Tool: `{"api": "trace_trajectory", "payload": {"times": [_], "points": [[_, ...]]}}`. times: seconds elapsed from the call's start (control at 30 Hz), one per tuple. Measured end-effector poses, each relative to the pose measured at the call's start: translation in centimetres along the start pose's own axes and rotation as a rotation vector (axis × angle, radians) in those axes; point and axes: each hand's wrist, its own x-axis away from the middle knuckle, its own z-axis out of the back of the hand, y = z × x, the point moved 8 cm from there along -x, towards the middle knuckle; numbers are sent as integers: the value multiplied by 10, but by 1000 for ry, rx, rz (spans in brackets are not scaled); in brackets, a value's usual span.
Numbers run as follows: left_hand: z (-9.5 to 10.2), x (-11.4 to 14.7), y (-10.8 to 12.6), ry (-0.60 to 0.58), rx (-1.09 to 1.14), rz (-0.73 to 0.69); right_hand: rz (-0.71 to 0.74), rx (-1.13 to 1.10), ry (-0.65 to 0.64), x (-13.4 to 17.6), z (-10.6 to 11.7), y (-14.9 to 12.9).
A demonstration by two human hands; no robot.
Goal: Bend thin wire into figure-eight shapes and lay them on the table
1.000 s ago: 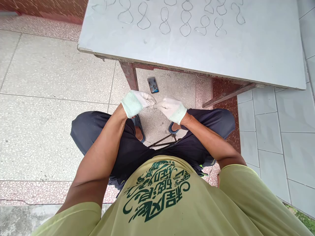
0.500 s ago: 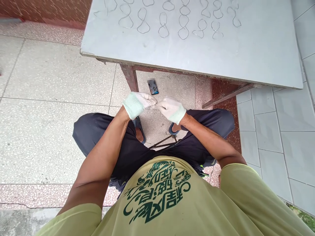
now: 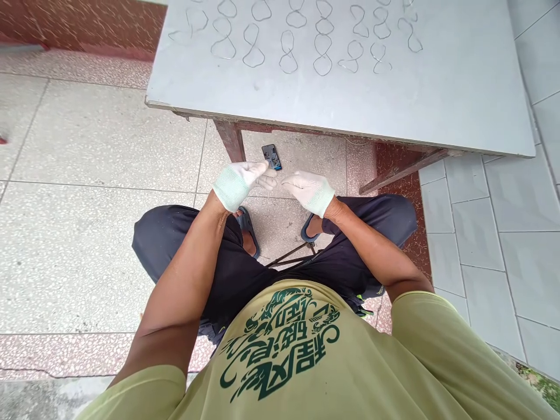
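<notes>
My left hand (image 3: 247,176), in a white glove with a mint cuff, is held low in front of the table edge. Its thumb and fingers are bent together; anything thin between them is too small to see clearly. Facing it across a small gap is my right hand (image 3: 308,188), gloved the same way, its fingertips pinched and pointing left. What it grips, if anything, cannot be made out. Beyond both hands, thin wire pieces bent into figure eights, such as this wire figure eight (image 3: 322,56), lie in rows on the white tabletop (image 3: 459,87).
A dark phone (image 3: 272,157) lies on the speckled floor (image 3: 109,245) just beyond my left hand. Reddish table legs, such as this table leg (image 3: 231,140), stand beneath the tabletop. My knees are spread on either side, with slippers (image 3: 248,230) below. Grey tiles (image 3: 485,233) run along the right.
My hands, which met at the fingertips, have drawn slightly apart. The left fingers have loosened a little and moved left. The view has shifted slightly; the wires on the table stay in place.
</notes>
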Motion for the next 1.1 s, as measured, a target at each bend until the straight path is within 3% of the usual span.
{"api": "trace_trajectory", "payload": {"times": [0.17, 0.4, 0.63, 0.87, 1.1], "points": [[-1, -1, -6, -72, -65, 49, -72, -74, 13, 2, 5, 1], [-7, 1, -19, -300, -24, 111, -155, -114, 74, 6, 14, 6], [-7, 7, -11, -280, -82, 117, -162, -147, 71, 2, 13, 10], [-2, 2, -13, -193, 1, 96, -270, -412, 3, -2, 15, 18], [1, -1, -5, -138, -97, 57, -237, -253, -80, -1, 14, 16]]}}
